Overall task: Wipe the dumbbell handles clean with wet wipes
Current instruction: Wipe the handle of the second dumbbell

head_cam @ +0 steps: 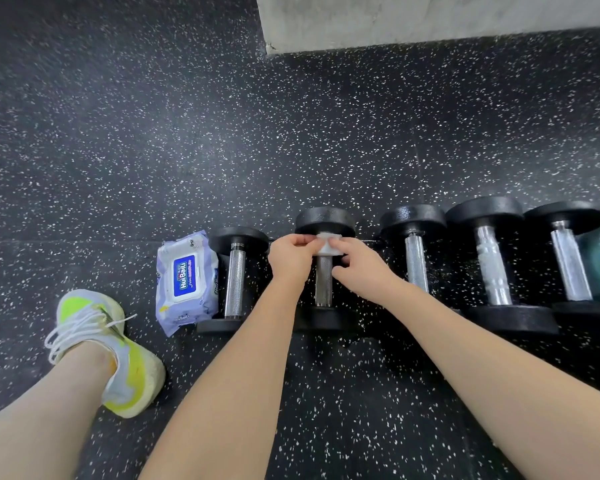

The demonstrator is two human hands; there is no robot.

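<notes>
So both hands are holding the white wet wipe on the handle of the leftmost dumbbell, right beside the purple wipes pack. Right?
Not quite. The head view shows the left hand and right hand holding the white wet wipe on the knurled metal handle of the second black dumbbell from the left. The leftmost dumbbell, beside the purple wipes pack, is untouched.

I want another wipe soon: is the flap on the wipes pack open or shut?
Shut. The white flap lies flat on the wipes pack, with no wipe sticking out.
</notes>
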